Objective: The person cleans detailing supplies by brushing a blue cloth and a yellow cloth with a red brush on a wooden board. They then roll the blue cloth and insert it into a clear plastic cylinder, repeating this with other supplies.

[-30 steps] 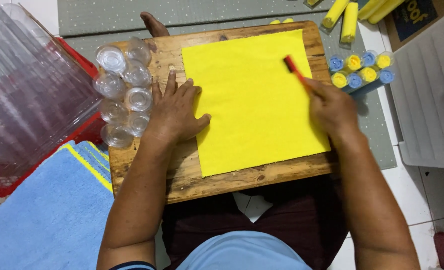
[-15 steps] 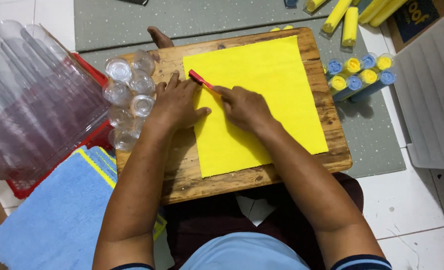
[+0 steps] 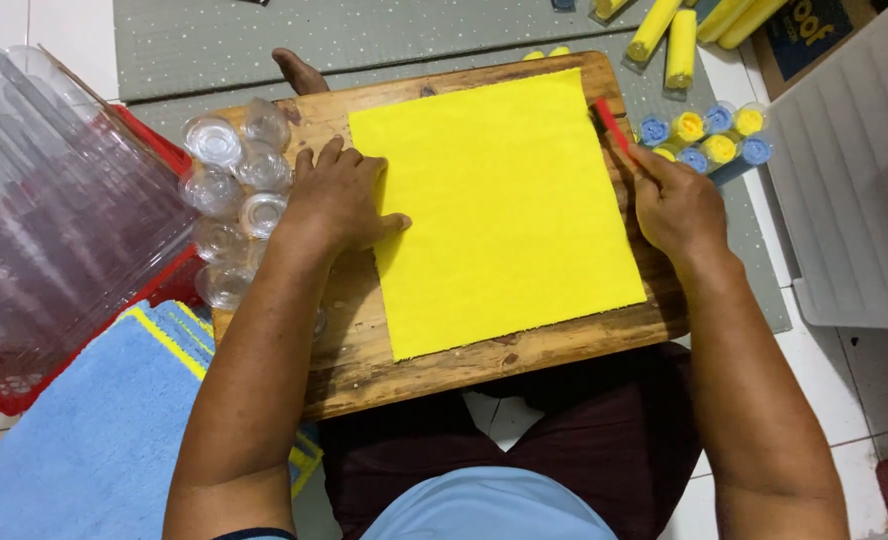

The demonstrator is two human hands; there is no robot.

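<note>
Left hand [image 3: 336, 197] lies flat, fingers spread, pinning the left edge of the yellow cloth [image 3: 494, 205] to the wooden counter [image 3: 434, 365]. Right hand [image 3: 676, 205] grips a red-tipped tool [image 3: 612, 125] at the cloth's right edge. Clear plastic cups [image 3: 234, 190] cluster just beside the left hand; capped yellow rolls [image 3: 709, 140] lie beyond the right.

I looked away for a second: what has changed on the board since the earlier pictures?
The right hand, gripping the red tool, swept from the cloth's left edge back to its right edge, off the yellow cloth. The left hand stayed pressed flat on the cloth's left edge; the clear cups and wooden board did not move.
</note>
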